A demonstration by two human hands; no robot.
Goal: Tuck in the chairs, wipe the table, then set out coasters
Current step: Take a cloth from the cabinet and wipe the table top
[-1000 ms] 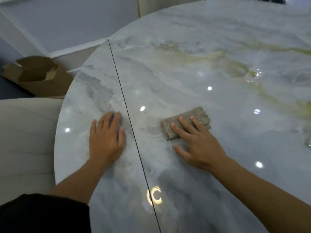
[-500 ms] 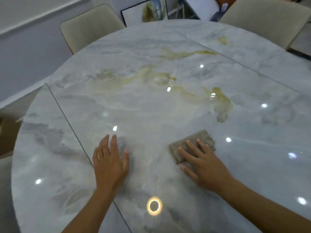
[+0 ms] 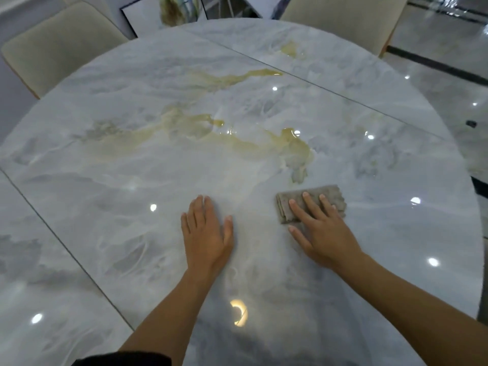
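A round grey marble table (image 3: 132, 167) with yellow veins fills the view. A folded grey-brown cloth (image 3: 331, 196) lies on it right of centre. My right hand (image 3: 320, 233) presses flat on the cloth with straight fingers spread over it. Flat on the bare tabletop, my left hand (image 3: 207, 233) rests to the left of the cloth, fingers straight. Two cream upholstered chairs stand at the far side: one chair (image 3: 58, 40) at the far left, another chair (image 3: 340, 17) at the far right, both close against the table edge.
A framed picture (image 3: 163, 11) leans on the floor behind the table between the chairs. Glossy tiled floor (image 3: 449, 83) shows to the right. Two seam lines cross the tabletop, one on the left and one at the far right.
Both hands and the cloth have slid rightwards across the left seam toward the table's middle. My view has lifted and turned right, bringing the far chairs into sight.
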